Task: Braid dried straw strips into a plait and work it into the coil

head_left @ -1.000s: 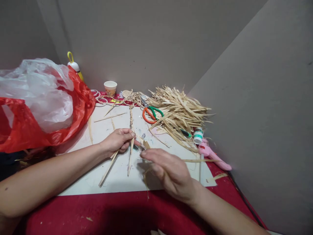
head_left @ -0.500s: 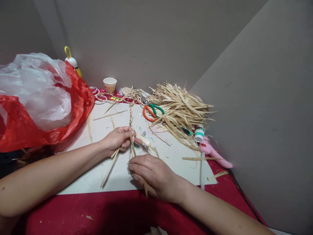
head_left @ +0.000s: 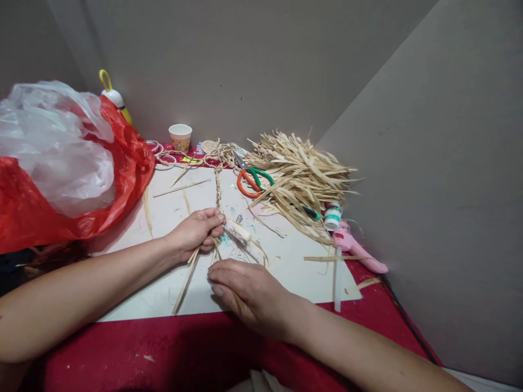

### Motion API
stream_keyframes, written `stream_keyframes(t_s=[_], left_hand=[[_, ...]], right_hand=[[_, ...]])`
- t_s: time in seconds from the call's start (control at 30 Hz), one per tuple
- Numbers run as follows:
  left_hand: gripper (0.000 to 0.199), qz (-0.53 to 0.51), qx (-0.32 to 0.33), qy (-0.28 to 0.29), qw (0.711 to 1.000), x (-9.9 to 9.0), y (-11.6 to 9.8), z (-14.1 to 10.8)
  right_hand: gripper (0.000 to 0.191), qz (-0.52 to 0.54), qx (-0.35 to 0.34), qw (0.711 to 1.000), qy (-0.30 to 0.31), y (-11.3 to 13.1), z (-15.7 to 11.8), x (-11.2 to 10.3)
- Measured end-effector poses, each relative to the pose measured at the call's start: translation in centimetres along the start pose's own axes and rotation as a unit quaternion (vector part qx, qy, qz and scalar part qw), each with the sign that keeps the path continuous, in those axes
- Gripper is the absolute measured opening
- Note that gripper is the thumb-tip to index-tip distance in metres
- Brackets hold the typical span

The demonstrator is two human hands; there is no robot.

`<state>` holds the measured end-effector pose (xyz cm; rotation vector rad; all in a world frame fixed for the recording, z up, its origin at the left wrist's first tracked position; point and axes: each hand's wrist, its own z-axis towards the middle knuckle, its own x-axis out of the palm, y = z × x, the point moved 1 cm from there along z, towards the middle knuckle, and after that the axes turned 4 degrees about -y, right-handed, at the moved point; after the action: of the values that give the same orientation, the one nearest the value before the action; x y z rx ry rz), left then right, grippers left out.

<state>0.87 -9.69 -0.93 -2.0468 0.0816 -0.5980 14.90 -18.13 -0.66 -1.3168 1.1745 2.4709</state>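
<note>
A braided straw cord [head_left: 218,190] runs down the white board from the far edge. My left hand [head_left: 201,231] pinches its near end between thumb and fingers. Loose straw strips [head_left: 187,283] stick out below that hand toward me. My right hand [head_left: 249,288] is closed around another straw strip [head_left: 217,250] that stretches from the braid's end; part of it is hidden under the palm. Beyond the right hand, a pale strip [head_left: 239,228] lies curved on the board.
A heap of dry straw [head_left: 302,169], scissors [head_left: 255,182], a small white bottle [head_left: 332,216] and a pink glue gun [head_left: 357,250] lie on the right. At left bulges a red and clear plastic bag [head_left: 126,174]. A paper cup [head_left: 180,138] stands at the back.
My right hand has moved slightly left, with the strip in it drawn toward me. The left hand's index finger has curled in. The view has shifted a little.
</note>
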Motion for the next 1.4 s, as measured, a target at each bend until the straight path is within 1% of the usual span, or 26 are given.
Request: stream_keyframes(t_s=[0.07, 0.1, 0.13, 0.17, 0.2, 0.23, 0.27, 0.3, 0.33, 0.37, 0.4, 0.47, 0.5, 0.57, 0.63, 0.7, 0.8, 0.9, 1.03, 1.1, 1.2, 1.3, 1.4], left_hand=[[0.017, 0.012, 0.012, -0.005, 1.000, 0.0, 0.0, 0.0], [0.017, 0.018, 0.019, -0.008, 1.000, 0.0, 0.0, 0.0], [0.018, 0.024, 0.024, -0.010, 0.999, 0.0, 0.0, 0.1], [0.019, 0.029, 0.030, -0.013, 0.999, -0.1, 0.0, 0.1], [0.019, 0.034, 0.033, -0.014, 0.999, -0.1, 0.0, 0.1], [0.019, 0.038, 0.034, -0.014, 0.999, -0.1, 0.0, 0.1], [0.019, 0.041, 0.033, -0.012, 0.999, -0.1, 0.0, 0.1], [0.018, 0.044, 0.033, -0.010, 0.998, -0.1, 0.0, 0.1], [0.018, 0.046, 0.033, -0.007, 0.998, -0.1, 0.0, 0.1], [0.017, 0.047, 0.033, -0.005, 0.998, -0.1, 0.0, 0.1], [0.018, 0.048, 0.033, -0.004, 0.998, -0.1, -0.1, 0.1], [0.018, 0.044, 0.041, 0.002, 0.998, -0.2, -0.1, 0.1], [0.019, 0.043, 0.045, 0.005, 0.998, -0.2, -0.1, 0.2], [0.023, 0.045, 0.053, 0.006, 0.998, -0.3, -0.2, 0.2], [0.025, 0.059, 0.060, 0.002, 0.996, -0.4, -0.3, 0.2], [0.025, 0.075, 0.060, -0.001, 0.995, -0.5, -0.4, 0.2], [0.022, 0.093, 0.050, 0.008, 0.994, -0.5, -0.7, 0.1], [0.021, 0.121, 0.042, 0.018, 0.992, -0.6, -1.0, 0.1], [0.019, 0.194, 0.050, 0.001, 0.980, -0.8, -1.0, 0.3], [0.016, 0.243, 0.059, -0.020, 0.968, -0.9, -1.0, 0.4], [0.014, 0.303, 0.094, -0.059, 0.947, -1.1, -1.5, 0.3], [0.017, 0.371, 0.132, -0.074, 0.916, -1.1, -2.5, -0.1], [0.025, 0.471, 0.153, -0.069, 0.866, -0.6, -3.4, -0.8]], right_hand=[[0.024, 0.028, 0.020, 0.999, 0.034, 0.8, 0.1, -1.3], [0.030, 0.044, 0.031, 0.998, 0.037, 1.2, 0.1, -2.3], [0.035, 0.062, 0.042, 0.997, 0.008, 1.5, 0.3, -3.5], [0.035, 0.074, 0.067, 0.995, -0.029, 1.7, 0.5, -4.7], [0.031, 0.076, 0.110, 0.988, -0.079, 1.7, 0.8, -5.9], [0.027, 0.069, 0.163, 0.975, -0.131, 1.3, 1.2, -7.1], [0.027, 0.062, 0.213, 0.959, -0.176, 0.8, 1.6, -8.0], [0.028, 0.063, 0.248, 0.943, -0.212, 0.0, 2.2, -8.6], [0.030, 0.072, 0.263, 0.930, -0.246, -0.9, 2.8, -8.9], [0.031, 0.090, 0.266, 0.926, -0.252, -1.9, 3.4, -8.9], [0.031, 0.115, 0.264, 0.931, -0.226, -2.9, 4.0, -8.5], [0.028, 0.174, 0.275, 0.938, -0.123, -4.5, 5.1, -7.0], [0.029, 0.208, 0.295, 0.930, -0.071, -5.2, 5.5, -6.1], [0.032, 0.291, 0.336, 0.896, 0.000, -5.9, 5.9, -4.4], [0.035, 0.361, 0.363, 0.858, 0.026, -6.2, 6.0, -3.3], [0.037, 0.405, 0.373, 0.834, 0.031, -6.6, 5.9, -2.9], [0.040, 0.455, 0.381, 0.804, 0.049, -7.1, 5.8, -3.0], [0.040, 0.479, 0.387, 0.786, 0.052, -7.4, 5.7, -3.1], [0.037, 0.461, 0.400, 0.792, 0.000, -7.2, 5.7, -2.5], [0.034, 0.447, 0.403, 0.798, -0.023, -7.0, 5.6, -2.2], [0.031, 0.430, 0.407, 0.804, -0.045, -6.9, 5.4, -1.9], [0.029, 0.413, 0.411, 0.811, -0.059, -6.8, 5.3, -1.8], [0.028, 0.410, 0.410, 0.812, -0.063, -6.5, 5.3, -1.8]])
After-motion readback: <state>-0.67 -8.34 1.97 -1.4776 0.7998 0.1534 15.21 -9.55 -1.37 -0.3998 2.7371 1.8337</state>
